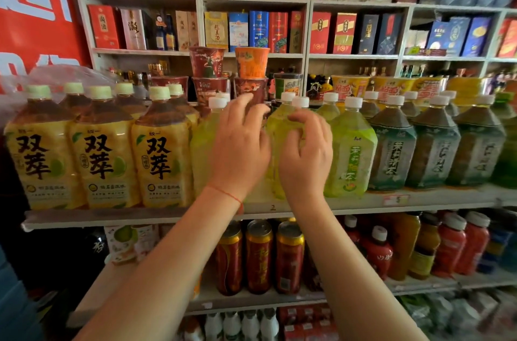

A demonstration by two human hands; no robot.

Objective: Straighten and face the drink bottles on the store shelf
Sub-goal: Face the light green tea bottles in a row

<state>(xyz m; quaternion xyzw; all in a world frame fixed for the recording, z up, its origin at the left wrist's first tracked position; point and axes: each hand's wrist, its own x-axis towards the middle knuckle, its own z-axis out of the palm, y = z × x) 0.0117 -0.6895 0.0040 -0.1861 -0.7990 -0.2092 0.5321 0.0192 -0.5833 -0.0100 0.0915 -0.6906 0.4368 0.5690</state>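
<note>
Large drink bottles stand in a row on the middle shelf point(140, 217). Three yellow-labelled tea bottles point(103, 161) at the left face forward. In the centre are pale green bottles with white caps. My left hand point(240, 145) lies with spread, nearly straight fingers over the gap between the left pale green bottle point(201, 150) and the middle pale green bottle point(279, 128). My right hand point(306, 156) curls its fingers and thumb on the middle bottle's shoulder and hides its label. Another pale green bottle point(352, 156) stands to the right, label forward.
Dark teal-labelled bottles point(391, 156) continue the row to the right. Stacked cup noodles point(207, 63) stand behind the bottles. Gift boxes fill the upper shelves. On the shelf below are red and gold cans point(258, 256) and red bottles point(453, 245).
</note>
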